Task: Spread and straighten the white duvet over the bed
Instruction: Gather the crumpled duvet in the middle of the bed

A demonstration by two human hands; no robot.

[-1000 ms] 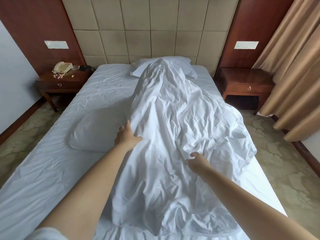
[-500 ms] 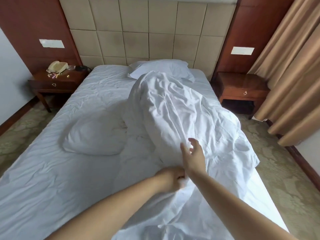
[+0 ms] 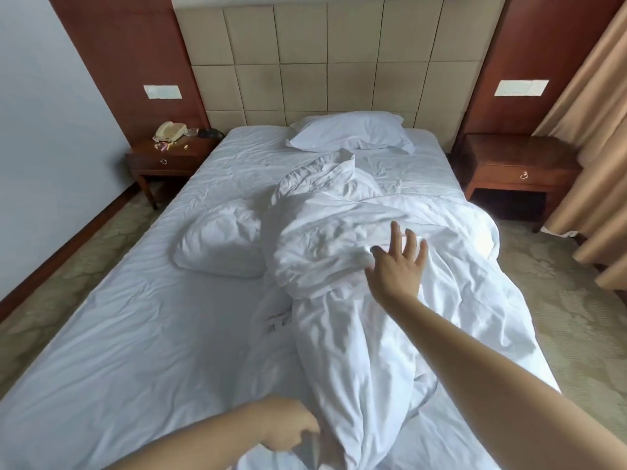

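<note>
The white duvet [image 3: 342, 252] lies bunched in a crumpled ridge down the middle and right of the bed [image 3: 135, 334], its far end folded back short of the headboard. My left hand [image 3: 288, 427] is near the bed's foot, fingers closed on a fold of the duvet's near edge. My right hand [image 3: 398, 266] reaches over the middle of the heap, fingers spread, palm down on or just above the fabric.
One pillow [image 3: 349, 132] rests against the padded headboard, another pillow [image 3: 220, 242] lies loose left of the duvet. A nightstand with a phone [image 3: 168, 157] stands at the left, a second nightstand [image 3: 515, 167] at the right beside tan curtains [image 3: 597, 137].
The duvet's far end has dropped back from over the head pillow into a heap. My left hand pulled back toward the foot with the fabric. My right hand let go and reached forward, fingers spread.
</note>
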